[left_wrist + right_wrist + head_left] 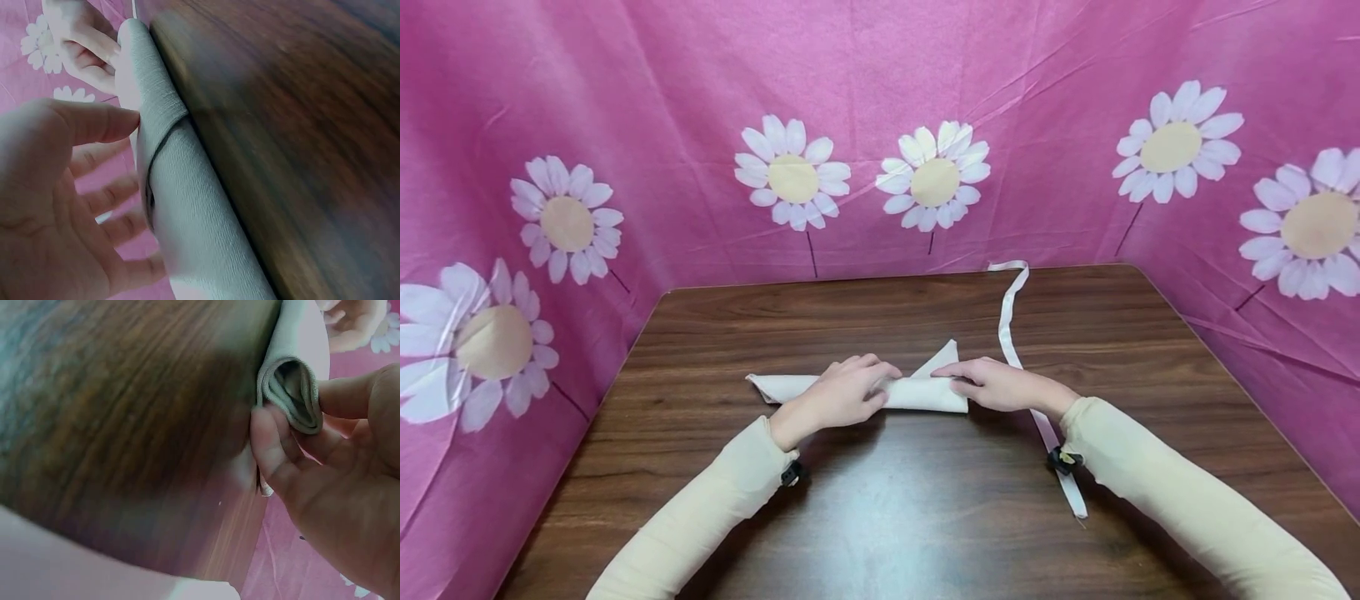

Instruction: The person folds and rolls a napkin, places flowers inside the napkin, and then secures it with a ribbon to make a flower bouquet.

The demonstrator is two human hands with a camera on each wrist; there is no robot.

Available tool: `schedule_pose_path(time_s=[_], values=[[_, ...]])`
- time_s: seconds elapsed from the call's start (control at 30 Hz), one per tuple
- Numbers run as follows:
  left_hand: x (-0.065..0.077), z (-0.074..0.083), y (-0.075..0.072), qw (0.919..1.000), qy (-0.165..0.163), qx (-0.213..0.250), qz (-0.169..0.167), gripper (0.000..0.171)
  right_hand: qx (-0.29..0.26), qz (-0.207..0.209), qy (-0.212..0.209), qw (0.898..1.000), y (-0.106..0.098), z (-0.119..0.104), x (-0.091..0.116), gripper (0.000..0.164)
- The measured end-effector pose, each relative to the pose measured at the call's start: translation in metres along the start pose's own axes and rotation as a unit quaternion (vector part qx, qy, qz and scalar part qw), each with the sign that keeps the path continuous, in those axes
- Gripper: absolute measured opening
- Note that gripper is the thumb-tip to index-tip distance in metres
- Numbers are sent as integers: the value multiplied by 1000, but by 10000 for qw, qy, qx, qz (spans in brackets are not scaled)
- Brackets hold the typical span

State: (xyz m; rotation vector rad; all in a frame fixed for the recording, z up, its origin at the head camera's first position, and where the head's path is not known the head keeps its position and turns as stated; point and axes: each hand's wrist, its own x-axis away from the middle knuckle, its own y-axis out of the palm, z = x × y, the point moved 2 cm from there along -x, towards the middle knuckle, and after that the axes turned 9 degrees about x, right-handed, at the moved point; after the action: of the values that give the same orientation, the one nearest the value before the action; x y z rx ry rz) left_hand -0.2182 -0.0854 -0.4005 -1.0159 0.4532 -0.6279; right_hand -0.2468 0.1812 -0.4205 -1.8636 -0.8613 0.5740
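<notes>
A whitish cloth (928,395), rolled into a tube, lies crosswise on the wooden table. One loose pointed flap (938,358) sticks out behind its right part. My left hand (837,393) rests over the middle of the roll, thumb (109,122) touching its near side and fingers spread, fairly straight, on the far side; their tips are hidden behind the cloth. At the right end, my right hand (1003,385) pinches the roll between thumb and fingers. In the right wrist view, the open end of the roll (290,394) shows several layers.
A narrow white ribbon (1007,321) runs from the back edge of the table, passing under the right wrist towards the front. Pink curtains (865,67) with printed daisies hang close behind and beside the brown table (722,325). Small black devices (793,473) sit at both wrists.
</notes>
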Motion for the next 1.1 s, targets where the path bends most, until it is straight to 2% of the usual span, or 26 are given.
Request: schedule_pose_path(time_s=[0.1,0.23,0.33,0.43,0.53,0.67,0.77,0.87,0.93,1.1], values=[[-3,4,1,9993,331,-137,-70,42,-253,-179,50,9995,1,0,0,37],[-4,5,2,9987,400,-278,-179,47,-640,-372,178,9971,2,0,-1,38],[-4,5,4,9985,440,-302,-84,47,-769,-377,158,9962,2,1,-2,37],[-4,4,6,9979,570,-322,36,42,-295,-34,-78,9995,1,0,-3,37],[-5,3,9,9970,676,-355,123,38,202,436,-241,9986,-1,-1,-3,39],[-7,2,11,9967,726,-338,159,36,261,799,-244,9962,-6,-5,-2,48],[-8,2,10,9974,688,-211,56,35,161,800,-319,9962,-7,-11,0,60],[-10,2,8,9981,608,-9,-112,34,300,644,-460,9964,-6,-18,2,67],[-12,3,6,9982,535,143,-246,33,503,558,-470,9961,-5,-22,3,65],[-13,1,5,9973,402,365,-496,33,769,433,-311,9956,-3,-25,3,48]])
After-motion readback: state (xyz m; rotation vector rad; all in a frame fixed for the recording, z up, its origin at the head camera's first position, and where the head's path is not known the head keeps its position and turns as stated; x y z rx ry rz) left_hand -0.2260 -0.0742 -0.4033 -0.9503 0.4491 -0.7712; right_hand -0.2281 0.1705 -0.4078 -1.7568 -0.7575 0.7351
